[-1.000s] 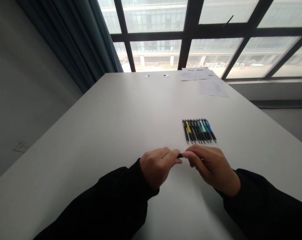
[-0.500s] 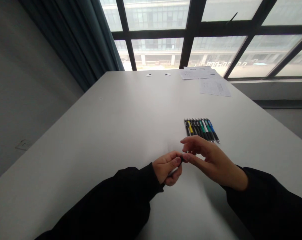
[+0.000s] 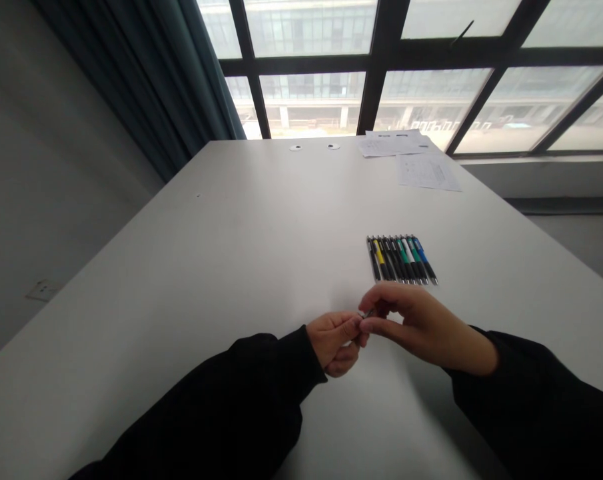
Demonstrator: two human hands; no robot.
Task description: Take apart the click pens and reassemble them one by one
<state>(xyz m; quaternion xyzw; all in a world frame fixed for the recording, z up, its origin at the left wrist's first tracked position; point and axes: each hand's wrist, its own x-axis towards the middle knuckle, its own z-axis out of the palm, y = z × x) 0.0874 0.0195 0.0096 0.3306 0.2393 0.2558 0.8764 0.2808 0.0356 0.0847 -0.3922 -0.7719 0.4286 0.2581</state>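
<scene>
The row of pens point(image 3: 402, 260) lies on the white tabletop point(image 3: 231, 253), and both hands are on its near side. The left hand point(image 3: 334, 340), forward and to the left of the row, is closed with thumb against fingers around a slim piece point(image 3: 367, 315). The right hand point(image 3: 411, 320), just in front of the row, pinches the slim piece's other end between thumb and fingertips. The slim piece shows a shiny end and may be part of a pen, though the fingers hide most of it. Left of the row, a broad stretch of open tabletop runs to the slanting left edge; to its right a narrower stretch reaches the right edge. Beyond the row there is open surface before the sheets of paper point(image 3: 428, 171), which lie along the far right corner. Two white discs point(image 3: 296, 148) sit at the far edge, beyond the row and to its left.
</scene>
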